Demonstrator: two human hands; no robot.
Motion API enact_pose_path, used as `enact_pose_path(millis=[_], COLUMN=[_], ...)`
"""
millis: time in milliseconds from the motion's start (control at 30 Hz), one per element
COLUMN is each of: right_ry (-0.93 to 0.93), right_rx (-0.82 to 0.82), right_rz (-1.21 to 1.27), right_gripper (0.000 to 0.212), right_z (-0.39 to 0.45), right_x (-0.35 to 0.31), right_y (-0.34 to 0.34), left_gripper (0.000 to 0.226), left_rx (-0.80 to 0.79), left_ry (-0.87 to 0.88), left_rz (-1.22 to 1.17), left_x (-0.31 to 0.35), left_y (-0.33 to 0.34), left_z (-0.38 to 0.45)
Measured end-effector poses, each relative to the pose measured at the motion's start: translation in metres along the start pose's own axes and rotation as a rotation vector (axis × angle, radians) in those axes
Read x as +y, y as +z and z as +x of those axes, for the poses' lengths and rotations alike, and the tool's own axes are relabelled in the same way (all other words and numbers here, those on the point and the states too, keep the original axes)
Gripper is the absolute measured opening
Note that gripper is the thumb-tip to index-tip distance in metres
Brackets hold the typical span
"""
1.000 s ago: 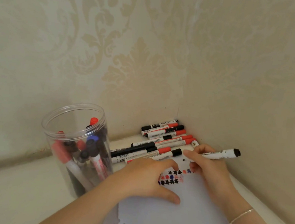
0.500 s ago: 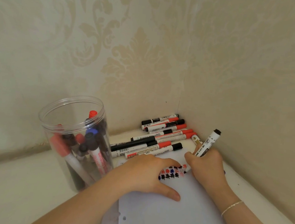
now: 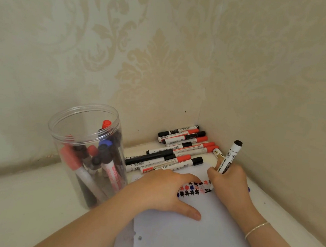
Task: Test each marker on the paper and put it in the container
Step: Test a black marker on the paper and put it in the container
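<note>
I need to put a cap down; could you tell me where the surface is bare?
Bare: the white surface left of the clear container, and the lower paper between the forearms. Crowded: the corner, with the loose markers and both hands working.

We note a cream shelf (image 3: 23, 205): container (image 3: 88, 156) left, loose markers (image 3: 175, 154) in far corner, paper (image 3: 187, 236) at near edge.

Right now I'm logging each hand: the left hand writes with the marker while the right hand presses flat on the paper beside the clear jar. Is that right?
The hands are swapped. In the head view the right hand grips the marker and the left hand presses flat on the paper. The clear jar stands beside the paper, as you said.
</note>
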State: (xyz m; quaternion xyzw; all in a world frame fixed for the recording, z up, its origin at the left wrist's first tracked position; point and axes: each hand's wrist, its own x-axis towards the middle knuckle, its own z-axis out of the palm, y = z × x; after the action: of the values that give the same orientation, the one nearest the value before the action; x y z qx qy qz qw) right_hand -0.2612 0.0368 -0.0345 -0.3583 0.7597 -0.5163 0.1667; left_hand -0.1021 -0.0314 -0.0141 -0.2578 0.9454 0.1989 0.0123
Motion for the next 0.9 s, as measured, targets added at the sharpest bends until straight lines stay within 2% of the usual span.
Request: enact_pose_path(millis=[167,433,700,800,900], right_ry=[0.042,0.046,0.017,0.015,-0.049], right_rx=[0.000,-0.005,-0.020,-0.013,-0.042], right_rz=[0.091,0.086,0.002,0.216,0.415], right_gripper=[0.030,0.027,0.032,0.030,0.027], right_z=[0.001,0.001,0.000,0.001,0.000], right_x=[0.000,0.000,-0.001,0.000,-0.003], right_y=[-0.003,-0.003,-0.001,-0.006,-0.012], left_gripper=[0.081,0.082,0.083,0.082,0.069], left_rx=[0.002,-0.012,-0.018,-0.036,-0.072], left_ry=[0.004,-0.005,-0.012,-0.016,-0.066], left_rz=[0.004,0.013,0.009,0.010,-0.085], left_x=[-0.001,-0.001,0.001,0.002,0.002], left_y=[0.000,0.000,-0.002,-0.004,-0.007], left_z=[0.000,0.000,-0.002,-0.002,-0.003])
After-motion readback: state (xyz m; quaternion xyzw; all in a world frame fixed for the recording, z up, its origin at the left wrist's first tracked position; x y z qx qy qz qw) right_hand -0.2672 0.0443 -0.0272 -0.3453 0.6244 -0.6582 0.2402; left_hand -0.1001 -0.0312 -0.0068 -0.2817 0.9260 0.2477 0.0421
